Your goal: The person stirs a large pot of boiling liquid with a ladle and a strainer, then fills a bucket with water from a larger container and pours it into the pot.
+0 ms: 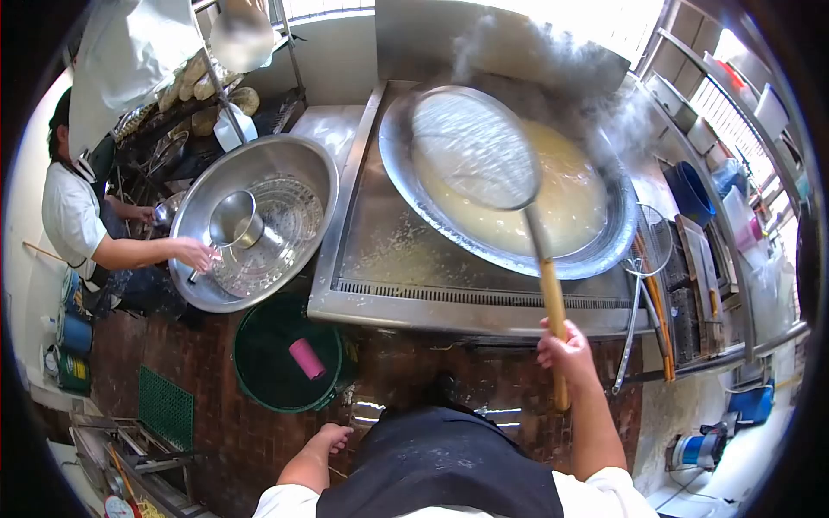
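Observation:
My right hand (567, 352) is wrapped round the wooden handle of a large mesh strainer (477, 148), whose wide round head is tipped over a big wok. In the wok (406, 194) is cloudy yellowish liquid with steam rising at the back. Pale, wet-looking material shows across the mesh. My left hand (331, 438) hangs low beside my dark apron, fingers curled in, with nothing visible in them. Nearest to it stands a dark green tub (250, 380) on the floor, holding a pink cylinder (306, 358).
At the left, a person (82, 207) reaches a hand into a wide steel basin (315, 168) with a metal pot (235, 218) in it. A steel stove top (380, 259) surrounds the wok. To the right hang another strainer (654, 242) and long-handled tools. The brick-tiled floor looks wet.

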Motion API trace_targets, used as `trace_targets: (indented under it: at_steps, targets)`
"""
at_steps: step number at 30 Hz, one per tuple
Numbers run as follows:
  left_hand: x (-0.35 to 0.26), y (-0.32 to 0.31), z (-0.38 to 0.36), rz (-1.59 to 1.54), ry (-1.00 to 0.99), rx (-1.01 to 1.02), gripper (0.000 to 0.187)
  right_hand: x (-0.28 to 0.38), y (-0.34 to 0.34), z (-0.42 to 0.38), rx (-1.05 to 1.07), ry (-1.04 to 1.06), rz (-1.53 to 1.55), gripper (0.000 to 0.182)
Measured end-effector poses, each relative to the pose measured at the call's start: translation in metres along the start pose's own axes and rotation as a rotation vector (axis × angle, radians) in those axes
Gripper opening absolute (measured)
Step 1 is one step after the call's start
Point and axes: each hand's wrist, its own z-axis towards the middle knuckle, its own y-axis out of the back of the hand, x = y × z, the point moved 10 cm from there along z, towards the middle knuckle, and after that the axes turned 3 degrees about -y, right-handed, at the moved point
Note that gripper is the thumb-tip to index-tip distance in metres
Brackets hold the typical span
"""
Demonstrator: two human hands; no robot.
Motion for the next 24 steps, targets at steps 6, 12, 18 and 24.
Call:
trace_targets:
  at_steps: [6,12,18,24]
  targets:
    - [-0.054,0.002,-0.016,-0.091,-0.04,-0.027,0.043,0.037,0.149,0.101,-0.387,0.072,-0.15,0.02]
    - [-0.133,0.007,-0.064,-0.238,-0.188,-0.098,0.04,0.064,0.288,0.273,-0.671,0.102,-0.365,0.01]
    - [-0.115,-0.018,-0.08,-0.352,-0.113,-0.144,0.034,0.02,0.233,0.411,-0.348,-0.329,-0.445,0.015]
    - [-0.04,-0.06,-0.076,-0.377,0.106,-0.099,0.032,0.047,0.128,0.422,-0.102,-0.371,-0.647,0.01]
